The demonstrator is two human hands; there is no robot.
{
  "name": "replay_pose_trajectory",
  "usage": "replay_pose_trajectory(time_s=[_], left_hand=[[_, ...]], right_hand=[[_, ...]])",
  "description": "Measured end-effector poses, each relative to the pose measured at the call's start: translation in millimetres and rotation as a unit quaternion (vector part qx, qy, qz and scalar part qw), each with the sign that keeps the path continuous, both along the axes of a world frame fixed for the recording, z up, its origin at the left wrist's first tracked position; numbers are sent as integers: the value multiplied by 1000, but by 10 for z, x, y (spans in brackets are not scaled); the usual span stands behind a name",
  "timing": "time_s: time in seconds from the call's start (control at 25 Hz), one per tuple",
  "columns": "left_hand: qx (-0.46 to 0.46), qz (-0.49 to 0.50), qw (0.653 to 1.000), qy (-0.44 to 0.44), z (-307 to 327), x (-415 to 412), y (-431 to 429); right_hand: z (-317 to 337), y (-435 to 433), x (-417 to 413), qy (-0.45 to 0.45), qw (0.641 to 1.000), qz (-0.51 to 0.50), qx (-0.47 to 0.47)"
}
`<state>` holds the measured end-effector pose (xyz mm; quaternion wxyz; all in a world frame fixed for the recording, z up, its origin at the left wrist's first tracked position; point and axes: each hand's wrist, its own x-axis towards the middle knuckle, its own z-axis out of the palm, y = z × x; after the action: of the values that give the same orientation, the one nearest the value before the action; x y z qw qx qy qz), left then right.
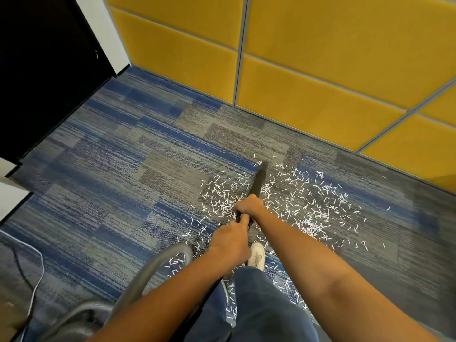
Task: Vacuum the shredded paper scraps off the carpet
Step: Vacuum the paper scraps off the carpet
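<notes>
Floor is blue/grey striped carpet tiles (118, 174) all round the grip. Ahead and right of the grip: yellow padded wall panels (320, 50), split by thin grey trim strips (240, 58). Far left: dark door (37, 70) beside white wall strip (103, 33). Behind-left: white cable (36, 290) on the floor. Light is even.

Black plastic vacuum wand (256, 183) gripped by right hand (249, 206), with left hand (230, 240) just behind. White shredded paper scraps (308, 208) strewn over blue-grey striped carpet (123, 169) on both sides of wand.

On carpet (111, 169), paper scraps (222, 201) both sides of wand (257, 181); wall panels (320, 58) behind; hose (145, 275) at left.
</notes>
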<state>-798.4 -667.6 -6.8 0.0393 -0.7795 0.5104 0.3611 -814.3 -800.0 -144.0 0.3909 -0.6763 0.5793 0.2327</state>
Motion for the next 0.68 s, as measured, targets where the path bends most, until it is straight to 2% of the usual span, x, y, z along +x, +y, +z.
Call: replay_pose_trajectory(time_s=[0.4,0.68], left_hand=[[-22,45,999,-13,30,145,-4],[-1,24,1000,3,4,59,-77]], right_hand=[[74,-8,298,-65,998,-7,-8],[78,-46,197,-43,999,-5,30]])
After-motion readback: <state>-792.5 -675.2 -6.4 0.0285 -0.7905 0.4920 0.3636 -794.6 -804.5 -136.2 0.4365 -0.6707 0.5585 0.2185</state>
